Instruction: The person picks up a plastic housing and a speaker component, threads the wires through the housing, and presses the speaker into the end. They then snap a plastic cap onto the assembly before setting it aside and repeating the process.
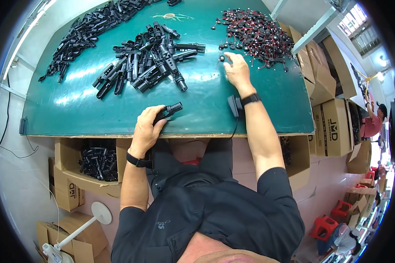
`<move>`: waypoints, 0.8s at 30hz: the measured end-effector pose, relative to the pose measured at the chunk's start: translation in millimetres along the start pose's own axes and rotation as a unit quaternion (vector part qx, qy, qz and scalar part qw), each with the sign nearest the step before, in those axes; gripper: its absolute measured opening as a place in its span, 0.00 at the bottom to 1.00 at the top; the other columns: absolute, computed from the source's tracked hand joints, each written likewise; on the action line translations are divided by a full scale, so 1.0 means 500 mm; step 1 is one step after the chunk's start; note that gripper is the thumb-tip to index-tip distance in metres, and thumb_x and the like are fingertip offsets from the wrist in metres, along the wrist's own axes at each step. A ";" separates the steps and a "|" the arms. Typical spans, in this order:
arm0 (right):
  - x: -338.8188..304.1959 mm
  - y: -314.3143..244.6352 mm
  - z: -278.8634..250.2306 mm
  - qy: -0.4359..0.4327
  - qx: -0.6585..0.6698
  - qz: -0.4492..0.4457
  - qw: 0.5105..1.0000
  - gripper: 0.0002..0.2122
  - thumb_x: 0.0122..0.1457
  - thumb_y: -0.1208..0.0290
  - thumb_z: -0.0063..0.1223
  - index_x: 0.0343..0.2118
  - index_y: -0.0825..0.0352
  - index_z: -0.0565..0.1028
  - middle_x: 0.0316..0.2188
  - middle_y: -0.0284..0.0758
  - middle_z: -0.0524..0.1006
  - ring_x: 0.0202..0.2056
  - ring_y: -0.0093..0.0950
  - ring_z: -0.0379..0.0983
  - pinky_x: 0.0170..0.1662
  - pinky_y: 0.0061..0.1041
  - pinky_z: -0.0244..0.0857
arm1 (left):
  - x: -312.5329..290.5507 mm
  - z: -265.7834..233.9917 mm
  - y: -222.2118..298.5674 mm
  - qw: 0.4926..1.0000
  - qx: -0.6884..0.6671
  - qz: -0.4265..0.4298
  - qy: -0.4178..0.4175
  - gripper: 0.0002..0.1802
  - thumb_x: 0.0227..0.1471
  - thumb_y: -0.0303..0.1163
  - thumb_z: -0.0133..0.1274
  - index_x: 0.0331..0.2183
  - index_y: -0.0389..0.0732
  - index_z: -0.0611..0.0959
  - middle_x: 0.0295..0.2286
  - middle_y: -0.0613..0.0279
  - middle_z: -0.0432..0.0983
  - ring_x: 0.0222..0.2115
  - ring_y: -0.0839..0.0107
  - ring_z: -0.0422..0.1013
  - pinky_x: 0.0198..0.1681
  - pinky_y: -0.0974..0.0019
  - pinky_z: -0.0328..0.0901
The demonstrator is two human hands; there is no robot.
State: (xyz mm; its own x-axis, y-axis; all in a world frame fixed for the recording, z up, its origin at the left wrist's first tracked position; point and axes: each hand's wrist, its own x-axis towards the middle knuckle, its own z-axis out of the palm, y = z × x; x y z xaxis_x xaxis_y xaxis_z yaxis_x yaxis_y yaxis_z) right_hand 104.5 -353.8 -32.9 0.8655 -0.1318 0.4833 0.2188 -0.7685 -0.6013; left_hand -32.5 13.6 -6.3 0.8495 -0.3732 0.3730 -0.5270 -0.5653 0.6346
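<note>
My left hand (148, 126) is closed around a black plastic housing (168, 111) with a ribbed round end, just above the table's near edge. My right hand (238, 72) reaches forward over the green table (197, 97). Its thumb and forefinger close at a small black round part (221, 58) with thin wires. Left of it lies a loose pile of similar black housings (156, 59). At the far right is a heap of small round parts (259, 37) with red and black wires. More black pieces (90, 33) spread along the far left.
A dark cabled device (234, 106) lies by my right wrist. Under the table, an open carton (66, 153) holds black parts. Cartons (331, 127) stand at the right, near red stools (324, 227). A white stand fan (102, 213) is at lower left. Another person (373, 122) is far right.
</note>
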 end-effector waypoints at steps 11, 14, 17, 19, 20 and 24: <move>0.019 0.013 0.008 -0.094 -0.095 0.012 0.991 0.12 0.60 0.66 0.63 0.46 0.60 0.84 0.45 0.40 0.82 0.47 0.41 0.80 0.52 0.38 0.74 | -0.011 0.010 -0.011 0.999 -0.012 -0.022 0.046 0.25 0.52 0.23 0.65 0.53 0.38 0.82 0.46 0.48 0.81 0.48 0.47 0.76 0.53 0.54 0.70; 0.025 0.009 0.010 -0.109 -0.131 -0.004 0.985 0.12 0.60 0.64 0.63 0.44 0.61 0.84 0.44 0.41 0.82 0.47 0.41 0.80 0.51 0.39 0.74 | -0.011 0.015 -0.013 0.998 -0.010 -0.030 0.053 0.24 0.52 0.24 0.65 0.53 0.38 0.82 0.46 0.49 0.81 0.48 0.47 0.76 0.53 0.54 0.69; 0.006 -0.003 0.003 -0.112 -0.131 -0.016 0.985 0.11 0.60 0.65 0.63 0.43 0.62 0.84 0.43 0.41 0.81 0.44 0.40 0.80 0.48 0.38 0.74 | -0.012 0.015 -0.014 0.998 -0.014 -0.031 0.051 0.24 0.53 0.24 0.65 0.53 0.38 0.82 0.46 0.49 0.81 0.48 0.47 0.76 0.53 0.54 0.69; -0.014 -0.015 -0.001 -0.118 -0.128 -0.023 0.984 0.11 0.60 0.65 0.63 0.43 0.62 0.84 0.42 0.41 0.81 0.42 0.40 0.80 0.47 0.38 0.75 | -0.014 0.015 -0.016 0.998 -0.015 -0.037 0.049 0.24 0.53 0.25 0.65 0.53 0.38 0.83 0.46 0.49 0.81 0.48 0.47 0.76 0.53 0.54 0.69; -0.027 -0.023 -0.005 -0.122 -0.104 -0.031 0.987 0.11 0.60 0.66 0.63 0.43 0.63 0.83 0.41 0.41 0.81 0.40 0.38 0.80 0.45 0.36 0.75 | -0.014 0.016 -0.016 0.998 -0.015 -0.032 0.053 0.24 0.53 0.25 0.65 0.53 0.38 0.83 0.46 0.49 0.81 0.48 0.48 0.76 0.53 0.54 0.69; -0.106 -0.088 -0.025 -0.131 0.003 -0.033 0.991 0.12 0.60 0.69 0.65 0.45 0.65 0.83 0.38 0.38 0.80 0.35 0.31 0.80 0.40 0.29 0.75 | -0.015 0.013 -0.015 0.998 -0.014 -0.032 0.057 0.24 0.52 0.25 0.66 0.53 0.38 0.83 0.46 0.50 0.81 0.48 0.48 0.76 0.53 0.55 0.70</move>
State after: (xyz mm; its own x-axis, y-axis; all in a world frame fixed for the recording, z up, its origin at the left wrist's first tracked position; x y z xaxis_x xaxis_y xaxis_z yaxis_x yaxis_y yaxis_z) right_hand 43.2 -320.6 -24.2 0.9364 0.0862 0.3400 0.2806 -0.7660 -0.5784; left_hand -35.1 16.1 -18.4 0.8792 -0.2502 0.4056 -0.4729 -0.5635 0.6774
